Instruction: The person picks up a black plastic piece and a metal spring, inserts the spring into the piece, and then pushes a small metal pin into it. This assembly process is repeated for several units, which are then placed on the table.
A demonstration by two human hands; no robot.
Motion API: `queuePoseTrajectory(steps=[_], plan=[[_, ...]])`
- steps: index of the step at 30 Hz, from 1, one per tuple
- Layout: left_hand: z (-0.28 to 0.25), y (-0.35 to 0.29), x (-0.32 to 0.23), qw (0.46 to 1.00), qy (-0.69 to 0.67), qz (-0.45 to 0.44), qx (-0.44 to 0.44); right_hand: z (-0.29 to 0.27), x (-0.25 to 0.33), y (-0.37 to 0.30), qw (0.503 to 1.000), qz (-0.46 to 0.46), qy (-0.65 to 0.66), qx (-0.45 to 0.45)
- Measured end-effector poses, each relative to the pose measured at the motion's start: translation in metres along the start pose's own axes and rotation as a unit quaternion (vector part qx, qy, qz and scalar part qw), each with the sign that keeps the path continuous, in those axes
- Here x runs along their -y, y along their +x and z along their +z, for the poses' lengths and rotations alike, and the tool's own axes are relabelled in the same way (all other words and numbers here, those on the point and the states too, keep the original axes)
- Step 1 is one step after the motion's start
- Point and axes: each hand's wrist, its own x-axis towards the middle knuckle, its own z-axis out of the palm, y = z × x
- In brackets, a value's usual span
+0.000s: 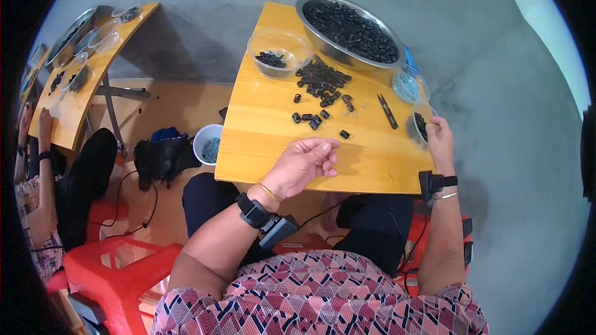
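My left hand [304,162] hovers over the near part of the yellow table, thumb pressed to its curled fingers. Whatever may be in that pinch is hidden. At the table's right edge, my right hand [441,141] has its fingers bent at a small clear tub [415,131] of black parts; their tips are too small to make out. Just beyond the left hand lies a single black plastic piece [344,134]. Several similar pieces [315,122] lie loose farther up, below a heap of black parts [323,79]. Black tweezers [387,111] rest to the right of them.
A large steel basin [304,20] full of black parts stands at the far side. Left of it is a clear bowl [257,42]; right, a tub of bluish pieces [406,87]. A white bucket [198,147] stands beside the table. Another person works at a table [93,96] leftward.
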Motion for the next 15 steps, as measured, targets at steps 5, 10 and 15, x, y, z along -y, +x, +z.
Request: queuePoseTrajectory(steps=[5,10,15], plan=[[-0.004,-0.005,-0.001,1.000,-0.003,0.008,-0.005,0.041,0.075,0.000,0.999,-0.020,0.005,0.031],[-0.003,-0.005,-0.001,1.000,-0.008,0.012,-0.003,0.096,0.111,0.002,0.953,-0.030,0.062,0.295],[-0.005,-0.006,-0.001,1.000,-0.022,0.005,0.007,0.129,0.130,0.015,0.938,-0.079,0.015,0.338]])
